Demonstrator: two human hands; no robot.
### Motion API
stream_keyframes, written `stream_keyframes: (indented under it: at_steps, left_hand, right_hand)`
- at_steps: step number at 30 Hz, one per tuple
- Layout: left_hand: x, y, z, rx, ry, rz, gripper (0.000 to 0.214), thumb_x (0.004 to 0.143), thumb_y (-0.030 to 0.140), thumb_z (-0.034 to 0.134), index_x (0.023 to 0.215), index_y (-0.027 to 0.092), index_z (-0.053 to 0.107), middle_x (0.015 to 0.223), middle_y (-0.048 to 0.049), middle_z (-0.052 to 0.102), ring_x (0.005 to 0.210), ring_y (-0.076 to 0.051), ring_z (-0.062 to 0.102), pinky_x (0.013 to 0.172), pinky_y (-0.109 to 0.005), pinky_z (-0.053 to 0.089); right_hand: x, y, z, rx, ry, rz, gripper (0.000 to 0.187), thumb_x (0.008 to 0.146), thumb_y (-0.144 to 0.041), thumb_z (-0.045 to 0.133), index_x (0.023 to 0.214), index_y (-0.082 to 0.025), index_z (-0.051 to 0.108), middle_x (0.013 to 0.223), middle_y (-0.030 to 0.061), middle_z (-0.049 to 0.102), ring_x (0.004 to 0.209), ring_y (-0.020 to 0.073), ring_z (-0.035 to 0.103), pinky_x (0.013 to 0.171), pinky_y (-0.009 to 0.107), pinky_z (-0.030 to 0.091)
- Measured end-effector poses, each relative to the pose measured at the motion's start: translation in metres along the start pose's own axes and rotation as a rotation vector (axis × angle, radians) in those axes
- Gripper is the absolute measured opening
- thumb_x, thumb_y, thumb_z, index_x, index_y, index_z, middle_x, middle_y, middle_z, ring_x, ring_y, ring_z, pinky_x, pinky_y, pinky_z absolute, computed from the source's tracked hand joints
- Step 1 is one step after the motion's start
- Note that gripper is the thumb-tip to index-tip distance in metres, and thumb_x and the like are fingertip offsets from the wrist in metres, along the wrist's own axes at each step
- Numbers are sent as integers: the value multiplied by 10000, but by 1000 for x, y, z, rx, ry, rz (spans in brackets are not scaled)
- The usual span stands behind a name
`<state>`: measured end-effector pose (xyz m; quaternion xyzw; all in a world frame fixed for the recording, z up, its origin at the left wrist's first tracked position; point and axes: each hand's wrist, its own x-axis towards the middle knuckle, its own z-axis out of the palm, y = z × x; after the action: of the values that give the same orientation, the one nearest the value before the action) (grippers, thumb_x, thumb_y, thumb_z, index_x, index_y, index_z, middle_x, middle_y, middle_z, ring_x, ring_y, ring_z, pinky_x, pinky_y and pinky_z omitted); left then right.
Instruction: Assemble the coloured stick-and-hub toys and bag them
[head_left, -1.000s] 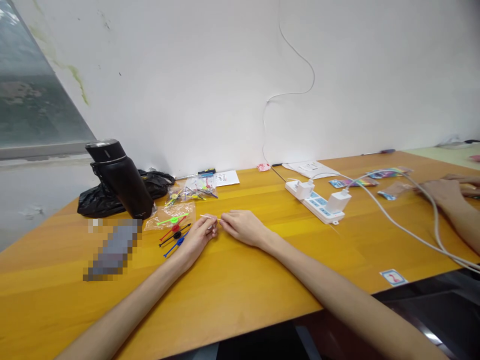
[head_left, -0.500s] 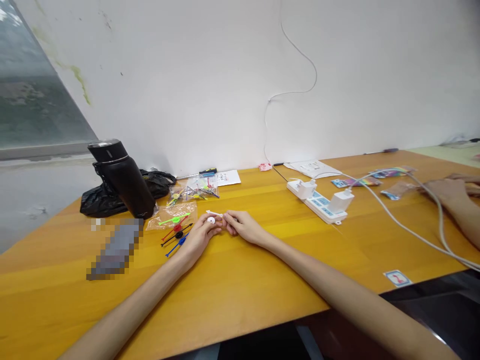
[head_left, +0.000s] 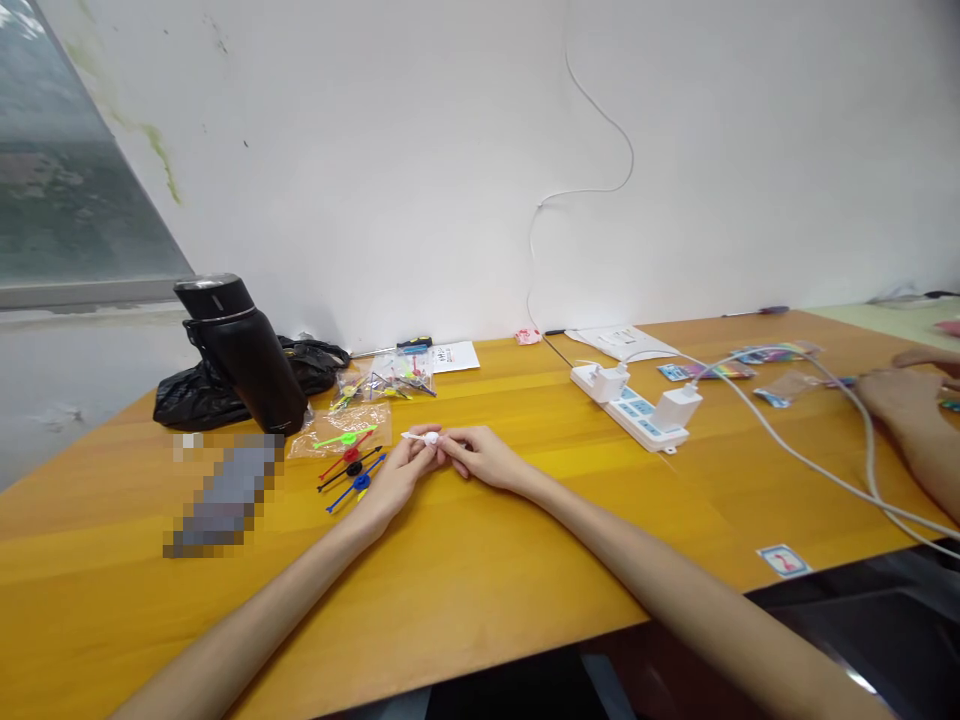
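Over the middle of the table, a white plastic arrow spinner is pinched between my two hands, its tip pointing left and its round white hub at the centre. My left hand grips it near the hub. Closed on its right end is my right hand, whose fingers hide that end. Beside my left hand lie more arrow spinners: a green one, a red one, a black one and a blue one. A bit of yellow shows by the blue one, partly hidden by my left hand.
A black bottle stands at the left by a black plastic bag. Clear bags with coloured parts lie behind my hands. A white power strip with cables is at the right. Another person's hand rests at far right.
The white round hub and the white arrow, apart in my hands before, have come together, with the hub now on the arrow's shaft. The other person's hand has shifted slightly right.
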<state>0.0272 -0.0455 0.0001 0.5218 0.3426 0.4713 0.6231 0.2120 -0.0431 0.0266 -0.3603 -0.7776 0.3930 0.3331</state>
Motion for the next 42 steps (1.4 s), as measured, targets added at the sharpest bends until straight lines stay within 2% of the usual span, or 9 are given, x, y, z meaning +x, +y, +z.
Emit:
stream_keyframes:
  at_steps: [4, 8, 10, 17, 24, 42]
  left_hand:
    - [1, 4, 1, -81, -13, -1, 490, 795, 400, 786, 1192, 173, 612, 980, -50, 723, 1062, -239, 684, 1107, -452, 445]
    - [-3, 12, 6, -116, -14, -1, 434, 820, 381, 767, 1174, 165, 640, 1259, -135, 701, 1175, -268, 657, 1133, -472, 430]
    - [-4, 14, 8, -117, -6, -3, 426, 825, 382, 766, 1172, 168, 642, 1308, -144, 686, 1216, -280, 644, 1138, -477, 430]
    - [-7, 18, 11, -136, 19, -7, 405, 837, 373, 763, 1163, 161, 652, 1314, -151, 694, 1289, -299, 610, 1154, -486, 425]
    - [-4, 17, 9, -163, 104, -12, 387, 838, 342, 747, 1157, 153, 636, 1269, -159, 719, 1261, -300, 636, 1141, -492, 430]
    - [-4, 21, 6, -76, 55, 4, 467, 829, 400, 738, 1198, 134, 635, 1292, -179, 705, 1260, -317, 628, 1128, -477, 415]
  right_hand:
    - [0, 1, 1, -35, 29, 1, 512, 1040, -574, 387, 816, -172, 610, 556, -45, 513, 527, 101, 489, 596, 221, 385]
    - [0, 2, 2, -60, 53, -4, 537, 1031, -593, 394, 793, -169, 622, 580, -33, 540, 558, 108, 522, 629, 224, 402]
    - [-1, 2, 2, -65, 61, 7, 545, 1028, -599, 398, 781, -169, 621, 588, -25, 561, 574, 113, 541, 640, 226, 405]
    - [-1, -1, 3, -37, 72, 25, 537, 1043, -581, 375, 793, -174, 620, 598, -19, 596, 601, 120, 561, 669, 228, 412]
    - [-2, -2, 3, -63, 68, 43, 489, 1053, -526, 394, 829, -167, 640, 627, -16, 619, 600, 112, 548, 668, 224, 402]
    - [-3, -5, 2, -85, 8, 6, 495, 1058, -521, 381, 843, -169, 656, 652, -7, 628, 637, 127, 583, 699, 238, 422]
